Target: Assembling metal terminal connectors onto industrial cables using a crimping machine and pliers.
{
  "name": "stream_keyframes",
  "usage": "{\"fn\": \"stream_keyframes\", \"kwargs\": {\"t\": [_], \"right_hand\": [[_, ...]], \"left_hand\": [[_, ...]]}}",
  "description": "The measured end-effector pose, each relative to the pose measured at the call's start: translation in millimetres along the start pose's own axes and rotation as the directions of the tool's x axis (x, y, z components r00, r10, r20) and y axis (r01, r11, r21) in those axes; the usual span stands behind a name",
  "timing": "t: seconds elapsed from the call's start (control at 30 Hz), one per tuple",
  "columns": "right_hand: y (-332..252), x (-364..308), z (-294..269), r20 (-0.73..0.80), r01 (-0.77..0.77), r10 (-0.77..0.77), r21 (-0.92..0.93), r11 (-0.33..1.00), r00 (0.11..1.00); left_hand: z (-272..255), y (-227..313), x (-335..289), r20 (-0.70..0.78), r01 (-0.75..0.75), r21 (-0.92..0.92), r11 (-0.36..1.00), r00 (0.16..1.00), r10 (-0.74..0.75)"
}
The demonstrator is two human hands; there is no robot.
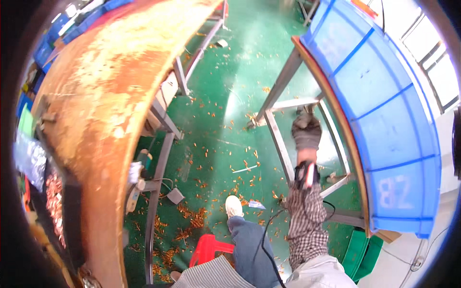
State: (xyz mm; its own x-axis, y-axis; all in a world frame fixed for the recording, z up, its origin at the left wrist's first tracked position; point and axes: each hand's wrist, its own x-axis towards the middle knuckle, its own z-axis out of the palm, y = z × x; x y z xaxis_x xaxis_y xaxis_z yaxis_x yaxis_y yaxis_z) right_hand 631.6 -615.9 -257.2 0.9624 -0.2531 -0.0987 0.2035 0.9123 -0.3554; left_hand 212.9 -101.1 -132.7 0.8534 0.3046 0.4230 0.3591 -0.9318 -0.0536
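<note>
My right hand (306, 130), in a dark grey glove, reaches forward beside the raised metal frame (294, 102) of the bench on the right. Its fingers look curled closed near the frame's far crossbar. Blur hides what they hold, if anything. A checked sleeve (307, 223) covers that forearm, and a dark band with a pale strip (309, 175) circles the wrist. My left hand is out of view.
A scuffed wooden workbench (103, 120) curves along the left, with metal legs. Large blue bins (384, 105) stand on the right bench. Below are a red stool (209, 247), a green crate (357, 254), a dark cable (264, 242) and brass-coloured bits scattered over the green floor.
</note>
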Motion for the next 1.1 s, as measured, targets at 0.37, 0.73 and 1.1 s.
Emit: {"fn": "stream_keyframes", "kwargs": {"t": [0.37, 0.73, 1.1], "right_hand": [[-58.3, 162.7, -75.1, 0.069, 0.337, -0.335, -0.009, 0.942, 0.940], [-45.2, 95.9, -25.0, -0.070, 0.141, -0.124, 0.343, 0.929, 0.990], [-27.4, -29.5, -48.3, 0.316, 0.027, -0.141, 0.339, 0.940, 0.938]], "left_hand": [[-91.6, -42.1, -19.6, -0.155, 0.161, 0.049, 0.986, 0.976, -0.152], [-149.3, -57.1, -32.2, -0.198, 0.297, 0.191, 0.936, 0.945, -0.260], [-168.3, -163.7, -131.5, -0.262, 0.027, 0.482, 0.876, 0.958, 0.115]]}}
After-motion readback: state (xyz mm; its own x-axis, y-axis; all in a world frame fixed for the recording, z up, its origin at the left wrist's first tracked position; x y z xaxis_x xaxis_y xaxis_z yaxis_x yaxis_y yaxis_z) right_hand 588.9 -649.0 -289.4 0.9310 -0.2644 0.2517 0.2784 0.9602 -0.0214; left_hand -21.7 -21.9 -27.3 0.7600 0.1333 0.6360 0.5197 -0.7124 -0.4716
